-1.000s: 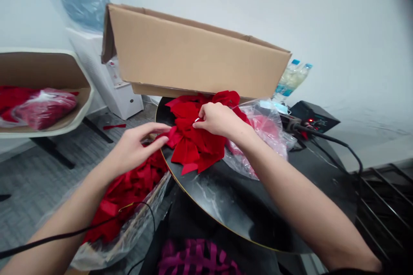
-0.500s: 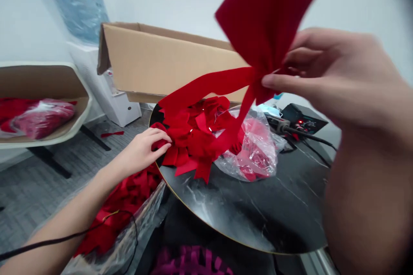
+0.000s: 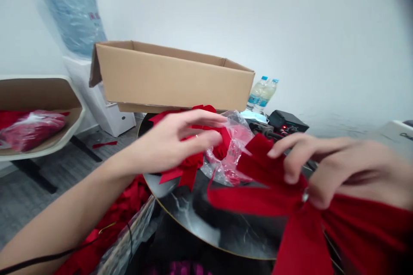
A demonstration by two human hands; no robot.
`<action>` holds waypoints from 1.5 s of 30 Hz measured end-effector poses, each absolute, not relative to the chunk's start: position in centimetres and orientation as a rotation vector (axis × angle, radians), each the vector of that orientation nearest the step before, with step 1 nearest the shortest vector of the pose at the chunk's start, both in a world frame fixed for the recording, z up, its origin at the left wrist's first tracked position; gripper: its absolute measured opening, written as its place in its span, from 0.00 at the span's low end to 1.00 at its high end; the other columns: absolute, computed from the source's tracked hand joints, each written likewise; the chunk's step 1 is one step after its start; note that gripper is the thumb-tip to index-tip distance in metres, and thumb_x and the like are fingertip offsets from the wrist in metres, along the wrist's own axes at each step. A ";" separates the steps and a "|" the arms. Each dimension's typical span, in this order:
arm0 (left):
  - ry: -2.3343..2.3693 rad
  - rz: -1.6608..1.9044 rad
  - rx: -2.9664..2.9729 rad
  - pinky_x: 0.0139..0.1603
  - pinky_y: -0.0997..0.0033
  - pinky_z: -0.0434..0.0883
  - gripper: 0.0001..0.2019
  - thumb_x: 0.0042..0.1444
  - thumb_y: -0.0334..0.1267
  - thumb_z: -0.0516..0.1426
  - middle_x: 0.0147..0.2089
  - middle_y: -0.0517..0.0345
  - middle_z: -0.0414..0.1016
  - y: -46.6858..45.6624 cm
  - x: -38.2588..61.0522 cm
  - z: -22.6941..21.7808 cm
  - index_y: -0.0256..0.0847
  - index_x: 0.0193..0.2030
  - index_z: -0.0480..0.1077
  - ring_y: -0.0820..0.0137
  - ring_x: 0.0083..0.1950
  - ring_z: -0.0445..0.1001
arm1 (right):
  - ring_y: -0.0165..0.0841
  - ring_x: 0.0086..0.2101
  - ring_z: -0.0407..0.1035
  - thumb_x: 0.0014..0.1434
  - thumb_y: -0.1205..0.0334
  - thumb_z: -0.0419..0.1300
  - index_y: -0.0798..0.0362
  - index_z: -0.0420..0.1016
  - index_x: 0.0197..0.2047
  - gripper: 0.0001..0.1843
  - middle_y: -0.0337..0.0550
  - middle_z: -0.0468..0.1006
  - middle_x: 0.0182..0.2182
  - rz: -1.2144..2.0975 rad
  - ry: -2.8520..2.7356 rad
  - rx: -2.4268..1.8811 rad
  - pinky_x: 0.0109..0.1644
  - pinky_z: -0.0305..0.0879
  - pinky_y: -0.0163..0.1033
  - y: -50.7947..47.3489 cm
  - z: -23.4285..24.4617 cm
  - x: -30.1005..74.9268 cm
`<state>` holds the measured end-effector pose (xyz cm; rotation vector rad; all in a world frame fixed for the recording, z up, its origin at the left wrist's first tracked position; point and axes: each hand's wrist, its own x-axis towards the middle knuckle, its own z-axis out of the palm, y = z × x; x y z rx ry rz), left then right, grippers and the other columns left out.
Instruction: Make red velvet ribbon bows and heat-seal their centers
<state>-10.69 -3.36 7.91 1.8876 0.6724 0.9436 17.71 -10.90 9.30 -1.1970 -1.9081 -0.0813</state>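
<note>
A large red ribbon bow (image 3: 298, 223) with long tails fills the lower right, close to the camera. My right hand (image 3: 335, 172) grips it near its tied middle, where a small shiny bit shows. My left hand (image 3: 177, 142) is over a pile of red bows (image 3: 185, 174) on the dark marbled round table (image 3: 200, 219), its thumb and fingers apart and nothing visible between them. Part of the pile is hidden behind that hand. Beside the pile lies a clear plastic bag (image 3: 237, 150) with pinkish-red pieces inside.
Behind the table is a long open cardboard box (image 3: 177, 79). Two bottles (image 3: 263, 94) and a black device (image 3: 287, 122) with a red light stand at the back right. At lower left, a plastic-lined container holds red ribbons (image 3: 125, 206); a chair (image 3: 75, 111) stands further left.
My right hand has brought the bow down and closer to the camera. My left hand has left the pile's left edge and moved right, above the bows. The view has tilted up slightly.
</note>
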 end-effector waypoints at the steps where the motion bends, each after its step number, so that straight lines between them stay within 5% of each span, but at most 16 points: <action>1: 0.523 0.803 1.887 0.66 0.62 0.69 0.22 0.61 0.46 0.63 0.64 0.55 0.76 -3.6 -9.2 8.2 0.52 0.62 0.74 0.61 0.66 0.73 | 0.36 0.43 0.79 0.60 0.32 0.57 0.51 0.78 0.18 0.34 0.42 0.85 0.35 -0.062 -1.922 -1.205 0.39 0.73 0.40 -11.0 8.9 17.1; 4: 0.264 0.411 1.813 0.71 0.59 0.65 0.32 0.52 0.44 0.70 0.65 0.58 0.76 -3.3 -6.4 7.2 0.55 0.65 0.72 0.59 0.68 0.71 | 0.37 0.48 0.78 0.63 0.41 0.62 0.49 0.84 0.30 0.22 0.44 0.85 0.43 0.033 -1.975 -1.220 0.42 0.75 0.39 -10.3 8.7 16.7; 10: 0.420 0.244 1.635 0.53 0.61 0.77 0.15 0.55 0.46 0.68 0.45 0.50 0.85 -2.9 -6.2 3.2 0.41 0.46 0.83 0.58 0.48 0.82 | 0.36 0.44 0.79 0.66 0.52 0.62 0.48 0.81 0.52 0.15 0.46 0.84 0.48 0.461 -2.134 -1.400 0.45 0.77 0.40 -4.3 6.1 19.7; 13: 0.451 0.229 1.665 0.45 0.67 0.77 0.13 0.60 0.44 0.64 0.43 0.51 0.85 -2.7 -4.9 3.5 0.39 0.48 0.81 0.62 0.44 0.82 | 0.37 0.34 0.79 0.64 0.56 0.63 0.53 0.83 0.47 0.13 0.48 0.86 0.37 0.431 -2.128 -1.629 0.39 0.73 0.40 -0.6 2.2 19.7; 17: 0.467 0.254 2.094 0.44 0.71 0.73 0.08 0.59 0.34 0.61 0.40 0.55 0.85 -0.6 -1.9 3.7 0.39 0.42 0.81 0.66 0.41 0.81 | 0.39 0.36 0.80 0.60 0.64 0.63 0.51 0.84 0.37 0.07 0.46 0.86 0.36 0.474 -2.141 -1.611 0.41 0.68 0.40 1.6 -1.5 18.9; 22: 0.495 0.215 2.223 0.37 0.71 0.71 0.08 0.58 0.32 0.60 0.37 0.55 0.84 1.6 0.2 1.2 0.39 0.42 0.80 0.67 0.35 0.79 | 0.36 0.32 0.77 0.59 0.67 0.59 0.52 0.79 0.37 0.07 0.42 0.84 0.32 0.490 -1.927 -1.611 0.38 0.67 0.38 1.2 -1.9 19.3; 28: 0.522 0.410 2.192 0.51 0.69 0.72 0.10 0.57 0.30 0.62 0.44 0.56 0.83 1.9 -0.2 -0.1 0.40 0.45 0.80 0.66 0.45 0.79 | 0.31 0.33 0.76 0.60 0.66 0.57 0.53 0.72 0.40 0.05 0.41 0.82 0.37 0.576 -1.662 -1.475 0.37 0.71 0.35 1.2 -0.5 20.3; 33: 0.741 0.836 1.933 0.57 0.63 0.72 0.17 0.55 0.41 0.68 0.48 0.55 0.80 2.4 -0.1 0.3 0.41 0.49 0.74 0.64 0.51 0.78 | 0.28 0.29 0.74 0.62 0.66 0.62 0.52 0.75 0.40 0.03 0.38 0.81 0.34 0.569 -1.758 -1.288 0.31 0.69 0.33 -0.2 2.1 21.6; 38: 0.720 0.734 1.335 0.43 0.66 0.79 0.27 0.60 0.49 0.65 0.42 0.56 0.82 2.8 0.0 0.5 0.45 0.63 0.68 0.67 0.39 0.81 | 0.32 0.47 0.77 0.60 0.77 0.61 0.51 0.79 0.42 0.13 0.43 0.81 0.46 0.030 -2.017 -1.049 0.54 0.72 0.37 -2.0 2.2 21.6; 42: 0.830 0.812 1.462 0.51 0.72 0.77 0.20 0.51 0.37 0.71 0.45 0.57 0.84 3.1 -0.1 0.3 0.43 0.51 0.79 0.67 0.47 0.82 | 0.37 0.56 0.73 0.60 0.74 0.60 0.50 0.79 0.50 0.17 0.46 0.75 0.60 0.194 -1.960 -1.043 0.60 0.71 0.41 -2.5 1.1 21.4; 45: 0.822 0.851 1.604 0.49 0.75 0.77 0.09 0.54 0.37 0.69 0.44 0.58 0.85 2.9 -0.1 0.3 0.43 0.43 0.82 0.69 0.46 0.82 | 0.34 0.42 0.79 0.63 0.66 0.64 0.46 0.71 0.62 0.25 0.44 0.81 0.51 0.523 -1.814 -1.169 0.43 0.78 0.37 -2.5 0.8 21.5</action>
